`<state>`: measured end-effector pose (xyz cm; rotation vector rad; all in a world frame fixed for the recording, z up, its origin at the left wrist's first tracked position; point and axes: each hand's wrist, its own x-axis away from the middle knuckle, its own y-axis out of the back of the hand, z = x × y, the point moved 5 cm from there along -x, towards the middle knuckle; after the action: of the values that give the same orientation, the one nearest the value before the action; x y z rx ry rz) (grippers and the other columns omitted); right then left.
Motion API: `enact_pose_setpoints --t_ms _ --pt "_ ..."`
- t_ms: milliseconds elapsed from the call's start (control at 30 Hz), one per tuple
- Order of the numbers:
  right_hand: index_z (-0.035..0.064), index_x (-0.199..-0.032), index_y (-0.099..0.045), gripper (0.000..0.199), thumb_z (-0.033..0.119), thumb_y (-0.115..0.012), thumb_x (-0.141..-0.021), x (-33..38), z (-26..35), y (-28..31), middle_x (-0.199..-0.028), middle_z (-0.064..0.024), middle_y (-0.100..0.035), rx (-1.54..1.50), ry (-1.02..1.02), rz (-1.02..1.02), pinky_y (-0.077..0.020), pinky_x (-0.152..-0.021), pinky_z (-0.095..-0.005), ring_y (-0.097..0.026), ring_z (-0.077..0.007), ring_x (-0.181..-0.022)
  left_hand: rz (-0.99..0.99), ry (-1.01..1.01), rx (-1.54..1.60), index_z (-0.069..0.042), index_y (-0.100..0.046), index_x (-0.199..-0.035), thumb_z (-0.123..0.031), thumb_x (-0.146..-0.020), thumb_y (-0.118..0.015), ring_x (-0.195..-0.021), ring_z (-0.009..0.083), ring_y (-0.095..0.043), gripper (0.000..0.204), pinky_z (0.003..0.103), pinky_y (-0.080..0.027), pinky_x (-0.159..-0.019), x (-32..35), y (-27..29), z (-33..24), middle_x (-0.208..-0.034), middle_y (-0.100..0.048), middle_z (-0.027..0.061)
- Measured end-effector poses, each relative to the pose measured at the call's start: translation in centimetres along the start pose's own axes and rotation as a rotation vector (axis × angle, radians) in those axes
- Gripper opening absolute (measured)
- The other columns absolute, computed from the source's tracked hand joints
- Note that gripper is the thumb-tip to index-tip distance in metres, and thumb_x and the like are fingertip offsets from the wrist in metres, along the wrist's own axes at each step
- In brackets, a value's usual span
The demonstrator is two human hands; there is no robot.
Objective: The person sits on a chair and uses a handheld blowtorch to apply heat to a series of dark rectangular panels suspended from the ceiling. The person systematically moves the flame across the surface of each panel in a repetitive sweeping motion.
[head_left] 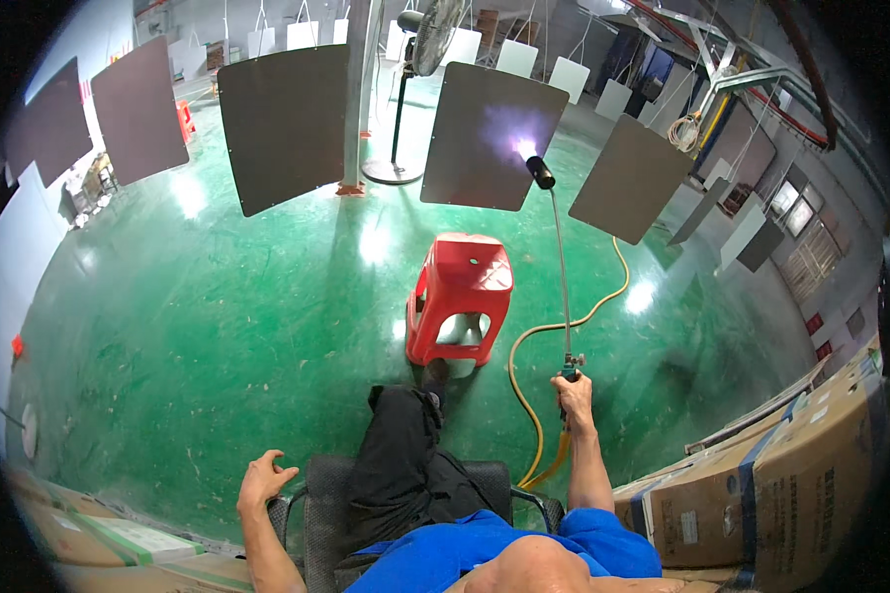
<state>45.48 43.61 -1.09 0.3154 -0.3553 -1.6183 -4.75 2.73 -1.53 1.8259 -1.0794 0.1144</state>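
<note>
My right hand (574, 395) is wrapped round the handle of a long gas torch (562, 267). The torch's black nozzle (540, 173) points up and away, and a violet-white flame (524, 148) comes out against a hanging dark grey panel (475, 124). A yellow hose (517, 371) trails from the handle over the floor. My left hand (265, 477) is held beside the chair's armrest with fingers apart and nothing in it. I sit on a dark chair (324, 514), one foot up by a red plastic stool (465, 296).
More dark panels hang in a row, one left of the pillar (285, 128) and one to the right (633, 178). A standing fan (398, 119) is behind the row. Cardboard boxes (791, 484) stand close at my right, and others (89, 534) at my left. The floor (208, 326) is glossy green.
</note>
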Motion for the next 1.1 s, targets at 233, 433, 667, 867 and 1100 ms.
enact_pose_setpoints --t_ms 233,433,667,867,1100 --pt "0.0054 -0.082 -0.060 0.014 0.009 -0.071 -0.076 -0.5 5.1 -1.9 -0.057 0.0024 -0.051 -0.116 0.001 0.076 -0.0355 -0.038 -0.0244 -0.046 -0.0078 -0.042 -0.008 0.000 0.002 -0.005 -0.058 -0.126 -0.032 -0.076 -0.078 -0.081 0.0224 -0.067 0.060 0.038 -0.053 -0.076 0.0 -0.1 0.5 -0.090 -0.070 0.0112" --pt "0.0063 -0.083 -0.063 0.014 0.012 -0.071 -0.074 -0.6 8.5 -4.3 -0.062 0.0025 -0.054 -0.168 0.057 0.129 -0.0362 -0.042 -0.0247 -0.047 -0.0074 -0.046 -0.049 -0.091 -0.029 -0.003 -0.058 -0.127 -0.030 -0.075 -0.077 -0.072 0.0231 -0.068 0.061 0.038 -0.054 -0.071 -1.2 -0.5 2.1 -0.086 -0.070 0.0126" --pt "0.0035 -0.087 -0.061 0.016 0.010 -0.071 -0.077 -0.4 9.3 -6.1 -0.059 0.0015 -0.053 -0.145 0.179 0.177 -0.0362 -0.040 -0.0243 -0.048 -0.0075 -0.045 -0.035 -0.033 0.014 -0.004 -0.059 -0.125 -0.033 -0.074 -0.078 -0.080 0.0247 -0.068 0.061 0.038 -0.053 -0.075 -1.0 -0.5 1.8 -0.087 -0.070 0.0126" --pt "0.0032 -0.084 -0.062 0.019 0.015 -0.072 -0.073 1.4 6.9 -6.1 -0.061 0.0017 -0.053 0.112 0.188 0.172 -0.0383 -0.046 -0.0280 -0.047 -0.0080 -0.050 -0.045 -0.069 -0.009 -0.004 -0.059 -0.125 -0.033 -0.075 -0.078 -0.081 0.0248 -0.068 0.061 0.038 -0.053 -0.076 -1.2 -0.5 1.9 -0.088 -0.070 0.0126" --pt "-0.0003 -0.086 -0.064 0.030 0.022 -0.071 -0.067 3.7 3.5 -5.8 -0.067 -0.0084 -0.061 0.289 0.072 0.223 -0.0476 -0.064 -0.0347 -0.057 -0.0181 -0.064 -0.043 -0.070 -0.040 -0.003 -0.059 -0.126 -0.032 -0.075 -0.078 -0.078 0.0236 -0.068 0.062 0.037 -0.053 -0.074 -1.2 -0.6 1.9 -0.087 -0.071 0.0119"
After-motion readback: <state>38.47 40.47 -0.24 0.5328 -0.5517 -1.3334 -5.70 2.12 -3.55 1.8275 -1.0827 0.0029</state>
